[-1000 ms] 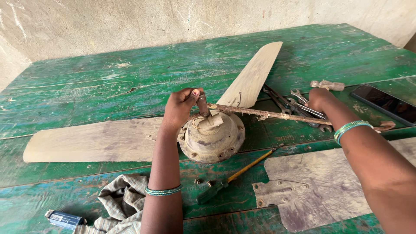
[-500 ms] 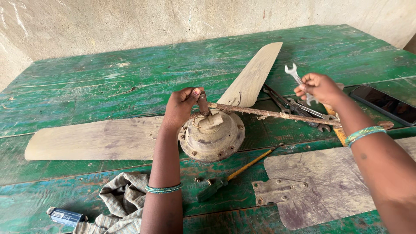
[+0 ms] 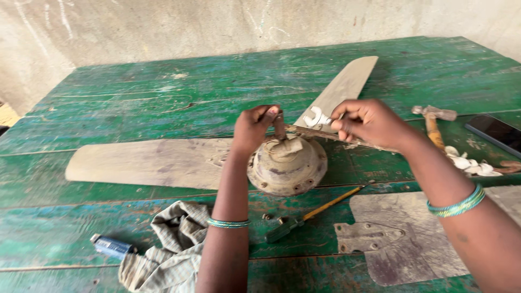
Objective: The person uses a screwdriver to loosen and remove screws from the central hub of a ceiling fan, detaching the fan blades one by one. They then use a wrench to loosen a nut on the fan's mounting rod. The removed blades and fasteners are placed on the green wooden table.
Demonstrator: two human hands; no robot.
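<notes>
A dusty ceiling fan motor [image 3: 287, 165] lies on the green wooden table [image 3: 163, 97], with two blades attached: one pointing left [image 3: 146, 163] and one pointing far right [image 3: 342, 89]. My left hand [image 3: 255, 127] grips the top of the motor at its rusty downrod [image 3: 325, 134]. My right hand [image 3: 369, 122] holds a small open-ended spanner [image 3: 316, 118], its jaw close to the rod beside the motor's top.
A detached fan blade [image 3: 401, 239] lies at the front right. A yellow-handled screwdriver [image 3: 312, 214] lies in front of the motor. A crumpled rag [image 3: 168, 249] and a blue tube [image 3: 111, 247] sit at the front left. A hammer [image 3: 434, 122], white bits and a phone [image 3: 496, 133] are at the right.
My right hand picked a spanner from the tools at the right and carried it left to the rod by the motor. My left hand stayed on the motor's top.
</notes>
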